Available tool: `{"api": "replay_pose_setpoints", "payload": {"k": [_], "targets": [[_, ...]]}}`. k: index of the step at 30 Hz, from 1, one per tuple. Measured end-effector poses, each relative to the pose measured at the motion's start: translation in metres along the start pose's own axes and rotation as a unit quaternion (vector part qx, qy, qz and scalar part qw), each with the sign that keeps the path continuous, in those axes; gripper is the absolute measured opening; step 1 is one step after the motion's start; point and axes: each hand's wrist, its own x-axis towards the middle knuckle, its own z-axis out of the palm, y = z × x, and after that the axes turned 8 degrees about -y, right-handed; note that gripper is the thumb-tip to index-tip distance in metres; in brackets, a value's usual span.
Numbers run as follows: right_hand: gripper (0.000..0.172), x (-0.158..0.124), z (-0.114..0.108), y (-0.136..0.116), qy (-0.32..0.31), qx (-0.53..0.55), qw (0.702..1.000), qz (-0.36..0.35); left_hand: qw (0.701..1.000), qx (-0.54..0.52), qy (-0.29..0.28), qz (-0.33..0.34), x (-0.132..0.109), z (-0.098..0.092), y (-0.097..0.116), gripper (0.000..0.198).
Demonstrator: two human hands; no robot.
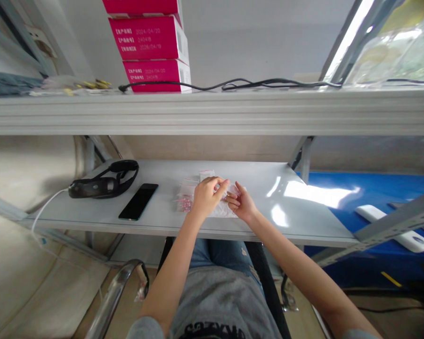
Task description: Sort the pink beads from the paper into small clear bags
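Small clear plastic bags (186, 190) lie on the white table (176, 170), some holding pink-red bits (186, 204). My left hand (209, 194) is over the right part of these bags, thumb and fingers brought together around something I cannot make out. Just to its right, my right hand (240, 202) has its index finger raised and its other fingers curled together near the clear plastic. Whatever it grips is too small to name. Part of the bags is hidden beneath both hands.
A black phone (138, 201) and a black strapped device (106, 181) with a white cable are on the table's left. Above runs a shelf (212, 113) with pink boxes (151, 40) and a black cable (268, 83). A metal post (395, 223) stands at right.
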Motion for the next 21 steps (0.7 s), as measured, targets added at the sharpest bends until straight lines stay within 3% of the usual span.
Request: {"api": "replay_pose_setpoints", "payload": {"k": [9,15,19,21], "targets": [[0.046,-0.003,-0.005,-0.002,-0.023,0.025,0.999,0.035,0.998,-0.062,0.018,-0.007,0.005,0.007,-0.004,0.032],[0.045,0.002,-0.011,-0.002,0.001,0.012,0.999,0.045,0.993,-0.106,0.043,-0.039,0.004,0.0,-0.004,0.029],[0.043,0.006,-0.015,-0.005,0.052,-0.095,0.994,-0.027,0.982,-0.157,0.078,-0.068,0.002,-0.008,-0.008,0.024],[0.043,0.009,-0.019,-0.008,0.108,-0.211,0.968,-0.082,0.978,-0.168,0.097,-0.081,0.001,-0.01,-0.014,0.023]]}}
